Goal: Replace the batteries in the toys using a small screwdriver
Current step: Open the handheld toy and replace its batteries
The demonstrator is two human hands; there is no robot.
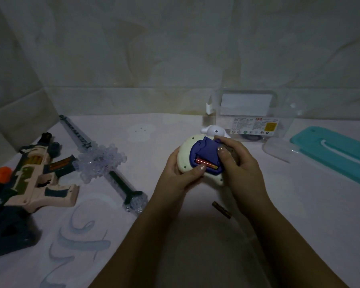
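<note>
A cream-white toy with a dark blue battery compartment is held above the table in both hands. Inside the open compartment lies a red battery. My left hand grips the toy's left side, its thumb pressing on the battery's near end. My right hand grips the right side, with thumb and a finger on the blue part. A loose dark battery lies on the table below the toy. No screwdriver is visible.
A pink toy gun and a dark toy lie at the left. A translucent toy sword lies beside them. A clear plastic box stands at the back right, next to a teal lid.
</note>
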